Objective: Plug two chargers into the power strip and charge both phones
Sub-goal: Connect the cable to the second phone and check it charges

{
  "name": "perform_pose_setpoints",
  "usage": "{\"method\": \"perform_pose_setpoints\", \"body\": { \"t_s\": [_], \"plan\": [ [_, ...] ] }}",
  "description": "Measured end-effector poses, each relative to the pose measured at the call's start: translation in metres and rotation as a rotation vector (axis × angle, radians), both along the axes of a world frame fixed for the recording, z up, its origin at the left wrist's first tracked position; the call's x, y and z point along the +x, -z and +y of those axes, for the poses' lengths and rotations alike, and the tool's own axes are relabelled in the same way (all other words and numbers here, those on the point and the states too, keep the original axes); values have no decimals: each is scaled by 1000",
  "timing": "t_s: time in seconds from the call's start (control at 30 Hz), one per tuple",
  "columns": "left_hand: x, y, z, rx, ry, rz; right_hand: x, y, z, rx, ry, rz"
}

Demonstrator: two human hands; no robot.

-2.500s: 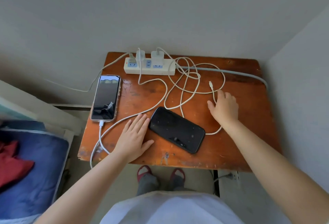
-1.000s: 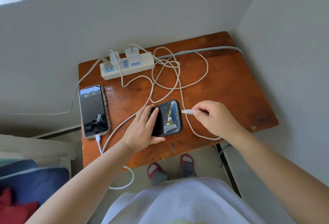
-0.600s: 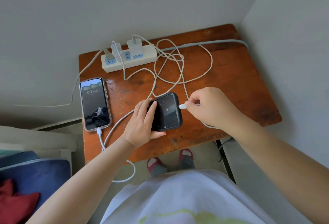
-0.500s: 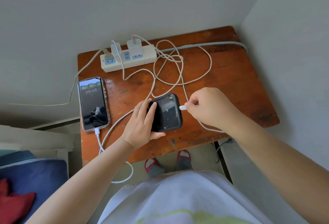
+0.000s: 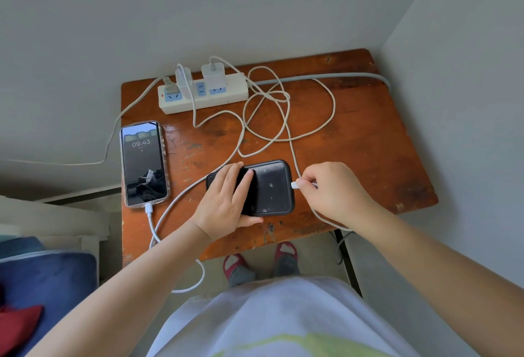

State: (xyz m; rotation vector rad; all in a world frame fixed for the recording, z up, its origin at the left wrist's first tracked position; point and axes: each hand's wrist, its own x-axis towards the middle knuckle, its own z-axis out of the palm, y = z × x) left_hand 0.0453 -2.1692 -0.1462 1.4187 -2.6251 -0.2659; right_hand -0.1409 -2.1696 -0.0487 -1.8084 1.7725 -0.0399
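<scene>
The fingers (image 5: 307, 183) of the right hand (image 5: 331, 192) pinch a white plug (image 5: 295, 185) whose tip touches the right end of the black phone (image 5: 272, 187); whether it is fully seated cannot be told. The left hand (image 5: 224, 203) lies over the left half of that phone, fingers (image 5: 235, 178) spread flat on its face and thumb hooked under the near edge, pressing it to the desk (image 5: 354, 141). The phone lies crosswise near the desk's front edge, screen up and dark.

From the plug a white cable (image 5: 286, 118) loops away across the middle of the desk and runs up to a white charger (image 5: 213, 74) standing in the strip (image 5: 204, 95), which lies along the far edge at the left. A second charger (image 5: 183, 78) stands just left of the first, and a grey plug (image 5: 169, 87) sits at the strip's left end. The strip's own thick grey cord (image 5: 326, 76) runs right along the far edge.

A second phone (image 5: 143, 163) lies lengthwise at the desk's left edge, well apart from the black one, its screen lit and showing 09:43. A cable (image 5: 158, 231) is plugged into its near end, drops off the front of the desk in a loop and comes back up toward the strip.

At the lower left is a blue bed (image 5: 42, 280) with a red cloth (image 5: 17, 325). Red slippers (image 5: 235, 266) show below the desk.
</scene>
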Motion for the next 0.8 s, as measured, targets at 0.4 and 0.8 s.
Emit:
{"method": "perform_pose_setpoints", "body": {
  "t_s": [0.4, 0.8],
  "plan": [
    [1, 4, 0, -67, 34, -54, -3, 15, 15, -478, -214, 286],
    [1, -8, 0, 64, 37, -126, -20, 28, 17, -879, -484, 294]
  ]
}}
